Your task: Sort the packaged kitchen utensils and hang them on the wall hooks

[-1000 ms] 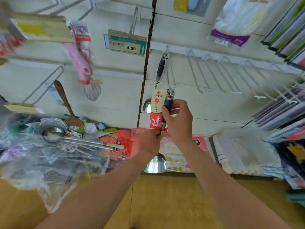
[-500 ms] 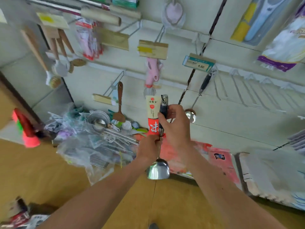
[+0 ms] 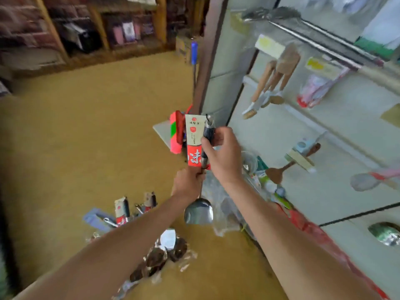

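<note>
Our right hand curls round the black handle at the top of a ladle, thumb and fingers closed on it. Our left hand pinches the thin shaft lower down, just under the bottom edge of the white and red card label that lies alongside the handle. We hold the ladle upright in the air, bowl down, above the yellow floor and near the wall panel, not on any hook. Below our left forearm, more packaged utensils lie on the floor, some in clear wrap. A wooden spatula hangs on the panel to our right.
</note>
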Available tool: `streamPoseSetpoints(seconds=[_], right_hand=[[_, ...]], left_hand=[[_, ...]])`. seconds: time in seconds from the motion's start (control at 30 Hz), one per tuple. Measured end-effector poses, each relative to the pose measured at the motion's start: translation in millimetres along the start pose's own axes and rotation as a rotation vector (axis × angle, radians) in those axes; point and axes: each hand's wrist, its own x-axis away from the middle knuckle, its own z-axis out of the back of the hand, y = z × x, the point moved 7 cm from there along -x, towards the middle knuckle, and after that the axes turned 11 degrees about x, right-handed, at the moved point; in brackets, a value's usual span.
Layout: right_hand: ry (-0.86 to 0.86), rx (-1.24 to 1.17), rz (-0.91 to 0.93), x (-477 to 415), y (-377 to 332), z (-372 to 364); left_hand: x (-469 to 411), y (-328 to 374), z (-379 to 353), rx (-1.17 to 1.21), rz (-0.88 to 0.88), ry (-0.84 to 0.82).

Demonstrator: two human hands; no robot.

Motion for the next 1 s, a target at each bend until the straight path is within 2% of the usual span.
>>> streamPoseSetpoints(seconds=[0.23,0.47,0.6,0.73,1.0], right_hand=[[-0.287,-0.072,0.16,4.0,-84.4,-186.6],[-0.563,-0.105,0.216,48.9,-97.2,-356.0],[-0.738,-0.065,0.243,102.2,-75.8,-430.5],[-0.9,0.025,0.298,155.9,-44.1,-478.7],[-1.122,0.262,0.518,242.7,24.8,-557.3]], left_hand=[[-5.9,-121.2,132.5,0.001,0.199,0.213],[12.9,-256.8,185.7,0.083,0.474,0.385],[43.0,-332.2,170.7,0.199,0.65,0.466],[69.7,-379.6,138.3,0.261,0.771,0.503],[92.4,-486.6,37.2,0.683,0.957,0.623]])
